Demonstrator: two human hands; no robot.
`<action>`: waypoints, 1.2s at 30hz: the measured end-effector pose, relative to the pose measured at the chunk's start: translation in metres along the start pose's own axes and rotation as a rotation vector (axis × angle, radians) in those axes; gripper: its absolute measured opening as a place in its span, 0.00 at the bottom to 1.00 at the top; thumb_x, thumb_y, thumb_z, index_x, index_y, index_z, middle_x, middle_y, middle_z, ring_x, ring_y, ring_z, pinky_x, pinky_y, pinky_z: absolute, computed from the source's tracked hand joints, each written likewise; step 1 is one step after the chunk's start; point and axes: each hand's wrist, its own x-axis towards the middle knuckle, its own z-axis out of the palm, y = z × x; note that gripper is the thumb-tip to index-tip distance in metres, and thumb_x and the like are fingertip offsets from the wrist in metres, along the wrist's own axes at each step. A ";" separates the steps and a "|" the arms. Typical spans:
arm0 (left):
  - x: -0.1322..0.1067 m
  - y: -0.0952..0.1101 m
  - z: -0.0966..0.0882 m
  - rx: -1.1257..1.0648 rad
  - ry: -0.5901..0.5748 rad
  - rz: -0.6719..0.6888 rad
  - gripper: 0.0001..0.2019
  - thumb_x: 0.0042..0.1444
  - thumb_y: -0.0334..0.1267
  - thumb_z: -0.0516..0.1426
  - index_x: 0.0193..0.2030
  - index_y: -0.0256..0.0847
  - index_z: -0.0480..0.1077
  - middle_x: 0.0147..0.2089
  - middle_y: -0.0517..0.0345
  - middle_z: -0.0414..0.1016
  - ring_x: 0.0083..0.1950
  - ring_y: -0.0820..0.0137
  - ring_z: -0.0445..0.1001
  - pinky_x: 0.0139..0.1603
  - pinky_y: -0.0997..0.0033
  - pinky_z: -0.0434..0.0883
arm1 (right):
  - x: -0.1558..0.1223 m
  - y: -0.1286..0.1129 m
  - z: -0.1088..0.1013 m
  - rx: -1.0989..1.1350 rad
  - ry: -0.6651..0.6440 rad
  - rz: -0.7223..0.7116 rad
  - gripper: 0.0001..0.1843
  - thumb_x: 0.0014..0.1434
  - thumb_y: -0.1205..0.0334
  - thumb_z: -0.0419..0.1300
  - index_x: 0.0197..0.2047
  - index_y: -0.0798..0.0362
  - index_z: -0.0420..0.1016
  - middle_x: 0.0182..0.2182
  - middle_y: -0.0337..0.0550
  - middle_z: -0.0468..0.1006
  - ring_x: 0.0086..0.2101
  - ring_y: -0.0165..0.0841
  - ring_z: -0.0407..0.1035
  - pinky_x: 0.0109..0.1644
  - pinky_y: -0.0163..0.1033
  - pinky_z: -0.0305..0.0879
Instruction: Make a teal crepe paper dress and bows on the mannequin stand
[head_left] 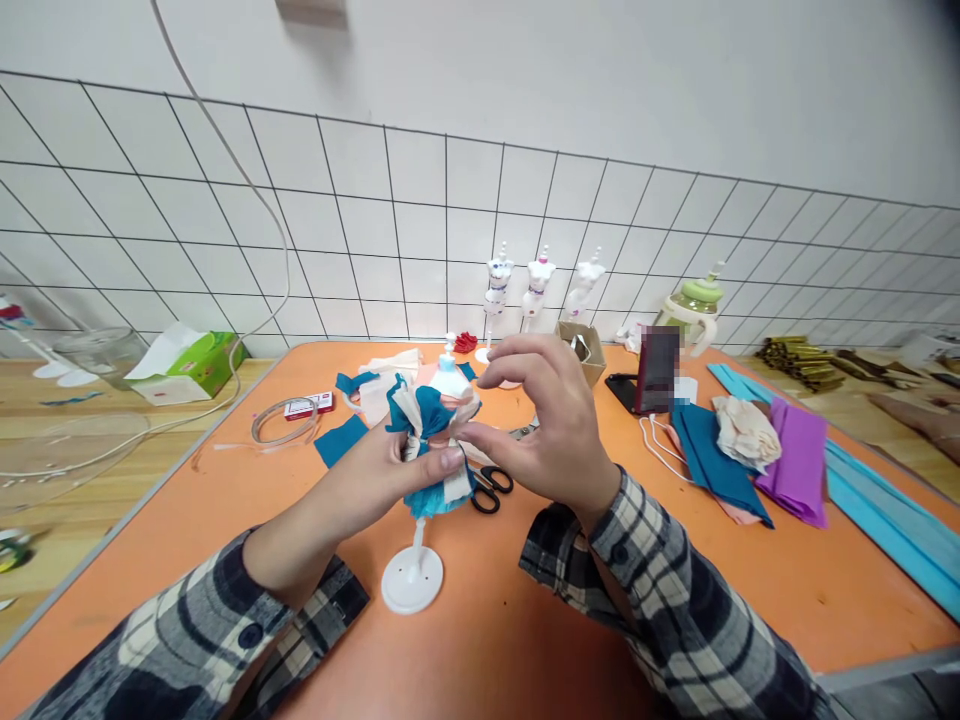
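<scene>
Small white plastic dress form on a round base (412, 580) stands on the orange tabletop (480, 640), wearing a teal-and-cream crinkled dress (428, 415). Left hand (382, 468) comes in from the form's left, forearm angled up from the near side; thumb lies flat across the dress front, pinching it against fingers hidden behind. Right hand (559, 430) is raised to the form's right, wrist up off the table, fingers arched toward the dress, thumb stretched out below them, clear gap between. Thumb tip is right at the dress edge; can't tell if touching. Black-handled scissors (491, 487) lie just right of the form.
</scene>
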 end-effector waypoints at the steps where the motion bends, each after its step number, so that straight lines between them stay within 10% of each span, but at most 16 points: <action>1: 0.000 0.001 0.001 0.039 0.012 0.016 0.18 0.49 0.51 0.65 0.42 0.42 0.74 0.35 0.56 0.77 0.42 0.57 0.75 0.41 0.63 0.73 | 0.000 0.000 0.000 -0.010 -0.003 -0.007 0.14 0.56 0.54 0.67 0.41 0.48 0.69 0.45 0.46 0.74 0.49 0.41 0.69 0.54 0.50 0.64; 13: -0.002 0.000 -0.007 -0.028 -0.070 -0.017 0.10 0.51 0.45 0.65 0.34 0.43 0.74 0.30 0.58 0.75 0.44 0.56 0.75 0.44 0.60 0.73 | 0.005 0.002 -0.010 0.082 0.070 0.034 0.12 0.58 0.56 0.64 0.42 0.50 0.68 0.43 0.46 0.74 0.46 0.39 0.69 0.51 0.47 0.66; 17: 0.000 0.002 -0.024 -0.084 -0.143 -0.070 0.12 0.48 0.43 0.67 0.38 0.43 0.74 0.34 0.56 0.77 0.38 0.60 0.75 0.35 0.66 0.74 | 0.005 0.012 -0.016 0.123 -0.195 0.142 0.03 0.62 0.62 0.58 0.39 0.51 0.70 0.33 0.40 0.75 0.34 0.33 0.68 0.41 0.42 0.66; 22: -0.003 0.008 -0.031 -0.060 -0.144 -0.106 0.13 0.46 0.43 0.67 0.37 0.41 0.75 0.34 0.54 0.78 0.34 0.62 0.75 0.32 0.66 0.73 | 0.003 0.017 -0.019 0.148 -0.280 0.104 0.30 0.48 0.78 0.50 0.54 0.49 0.67 0.46 0.44 0.74 0.44 0.35 0.68 0.46 0.44 0.68; 27: -0.001 0.010 -0.017 0.245 0.237 0.019 0.16 0.43 0.36 0.66 0.41 0.42 0.72 0.39 0.55 0.78 0.40 0.58 0.75 0.39 0.61 0.73 | 0.001 0.018 -0.018 0.099 -0.205 0.218 0.28 0.48 0.77 0.51 0.51 0.50 0.69 0.41 0.44 0.74 0.38 0.36 0.67 0.45 0.45 0.68; 31: 0.003 0.005 -0.002 0.471 0.347 0.138 0.12 0.42 0.31 0.60 0.37 0.41 0.71 0.39 0.56 0.75 0.43 0.58 0.73 0.43 0.61 0.71 | -0.001 0.012 -0.014 0.141 -0.314 0.260 0.38 0.52 0.68 0.60 0.66 0.48 0.57 0.55 0.50 0.70 0.52 0.42 0.66 0.56 0.54 0.66; 36: 0.002 -0.001 0.006 0.530 0.384 0.225 0.16 0.41 0.27 0.57 0.39 0.43 0.71 0.41 0.58 0.74 0.46 0.59 0.72 0.45 0.63 0.70 | -0.008 -0.005 -0.001 0.143 -0.425 0.224 0.66 0.47 0.46 0.71 0.74 0.45 0.29 0.72 0.55 0.40 0.70 0.52 0.39 0.67 0.65 0.51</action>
